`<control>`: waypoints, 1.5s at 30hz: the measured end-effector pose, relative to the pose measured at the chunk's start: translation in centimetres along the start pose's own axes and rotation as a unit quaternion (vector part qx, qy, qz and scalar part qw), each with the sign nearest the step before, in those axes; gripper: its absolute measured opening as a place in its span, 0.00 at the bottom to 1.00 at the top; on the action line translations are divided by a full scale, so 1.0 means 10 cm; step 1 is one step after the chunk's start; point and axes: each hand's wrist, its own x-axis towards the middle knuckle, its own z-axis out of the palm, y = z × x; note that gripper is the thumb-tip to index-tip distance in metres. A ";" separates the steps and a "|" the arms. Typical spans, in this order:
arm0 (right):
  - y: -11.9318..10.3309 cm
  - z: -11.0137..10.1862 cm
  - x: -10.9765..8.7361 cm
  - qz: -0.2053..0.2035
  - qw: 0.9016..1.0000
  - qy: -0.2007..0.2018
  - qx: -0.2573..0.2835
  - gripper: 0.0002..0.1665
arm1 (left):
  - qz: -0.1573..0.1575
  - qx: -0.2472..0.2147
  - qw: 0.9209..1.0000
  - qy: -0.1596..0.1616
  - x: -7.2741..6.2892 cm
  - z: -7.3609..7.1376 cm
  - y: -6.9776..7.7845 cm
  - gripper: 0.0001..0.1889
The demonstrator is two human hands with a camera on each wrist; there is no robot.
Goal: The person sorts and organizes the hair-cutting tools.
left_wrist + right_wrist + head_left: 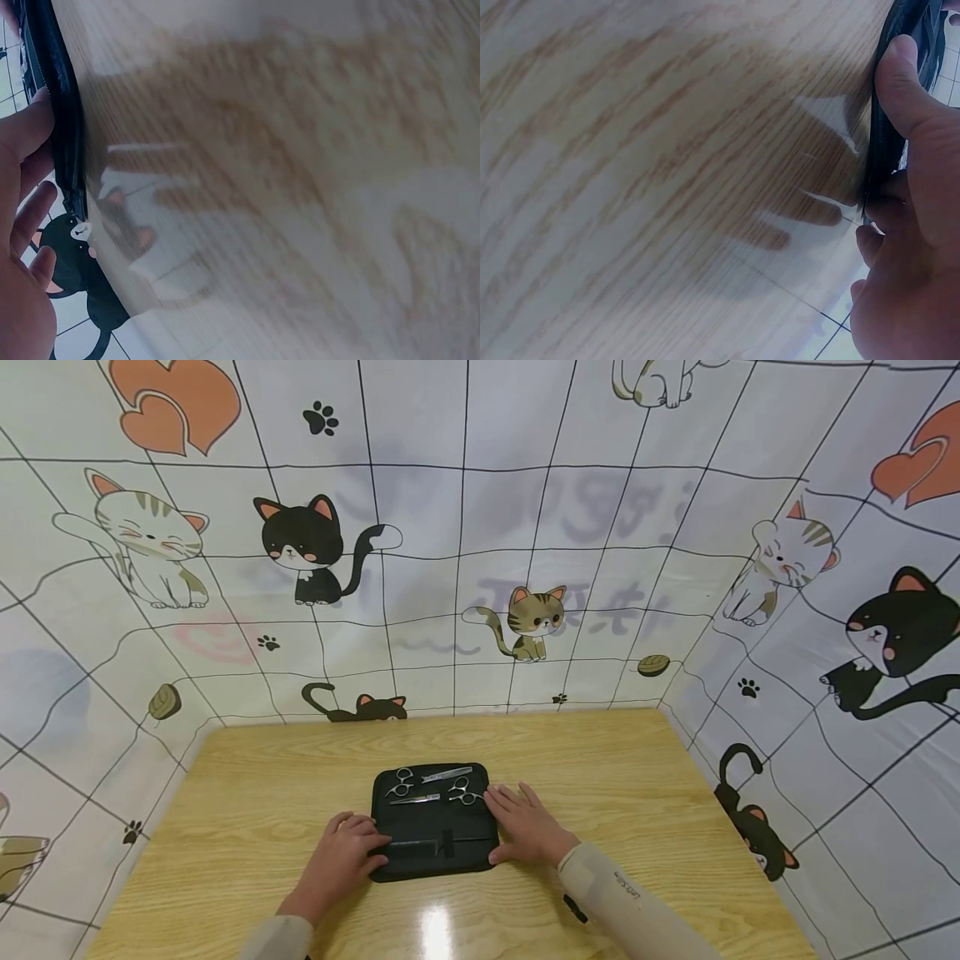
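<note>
A black zip case (420, 821) lies spread flat on the wooden table. In its upper half lie two pairs of silver scissors, the left pair (404, 782) and the right pair (462, 792). A dark comb-like strip (412, 849) sits in the lower half, beside a small strap (447, 842). My left hand (339, 860) rests at the case's left edge, its thumb and forefinger reaching over the rim. Along the right edge lies my right hand (528, 828), fingers extended and spread. Both wrist views show a thumb against the case's zipped side, left thumb (34, 124) and right thumb (901, 82).
The wood-grain table (300, 768) reflects light near its front. Cat-printed cloth walls stand behind it (450, 527) and on both sides. A small black object (575, 907) shows by the right sleeve (630, 902).
</note>
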 end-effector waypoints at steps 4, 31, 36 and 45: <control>0.00 0.01 0.00 -0.002 1.000 0.002 -0.002 0.61 | 0.000 0.000 1.000 0.003 -0.01 0.01 0.03 0.13; 0.00 -0.02 -0.02 0.002 1.000 0.006 0.005 0.60 | -0.024 -0.033 0.999 -0.012 0.02 -0.09 -0.03 0.07; 0.00 -0.03 -0.02 -0.002 1.000 0.006 -0.001 0.60 | -0.037 -0.043 0.998 -0.012 0.05 -0.14 -0.04 0.06; 0.11 -0.12 -0.01 -0.013 1.000 0.025 0.014 0.59 | -0.055 -0.030 0.998 0.001 0.09 -0.14 -0.12 0.12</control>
